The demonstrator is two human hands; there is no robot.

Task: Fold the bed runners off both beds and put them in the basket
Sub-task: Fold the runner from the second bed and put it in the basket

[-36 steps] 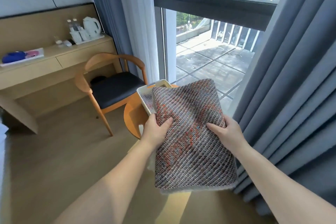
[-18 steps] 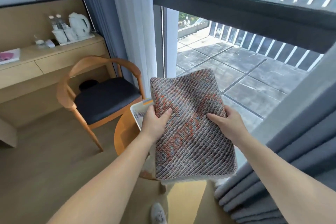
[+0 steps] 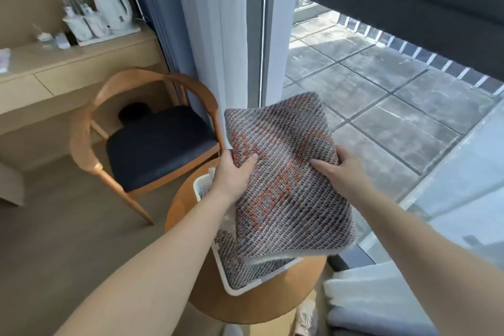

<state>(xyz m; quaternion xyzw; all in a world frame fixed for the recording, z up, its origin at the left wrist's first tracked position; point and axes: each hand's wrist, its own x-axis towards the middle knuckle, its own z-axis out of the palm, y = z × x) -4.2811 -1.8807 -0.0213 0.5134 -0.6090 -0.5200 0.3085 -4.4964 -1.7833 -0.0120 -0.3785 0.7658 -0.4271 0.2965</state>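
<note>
A folded bed runner (image 3: pixel 286 180), woven grey with orange patches, hangs flat between both hands just above the white basket (image 3: pixel 237 290). My left hand (image 3: pixel 233 174) grips its left edge with the thumb on top. My right hand (image 3: pixel 342 172) grips its right edge the same way. The basket sits on a small round wooden table (image 3: pixel 261 305) and holds another folded runner (image 3: pixel 240 267) of the same weave, partly hidden under the one I hold. The held runner's near edge droops over the basket.
A wooden armchair (image 3: pixel 152 142) with a dark seat stands left of the table. Behind it runs a wooden desk (image 3: pixel 76 63) with a white kettle (image 3: pixel 113 7) and bottles. A tall window (image 3: pixel 381 90) and white curtain (image 3: pixel 215 43) lie ahead; folded curtain fabric (image 3: pixel 368 300) lies at lower right.
I have stepped closer to the round table and look down more. The runner, still in both hands, has come over and down toward the basket, where a second runner now shows.
</note>
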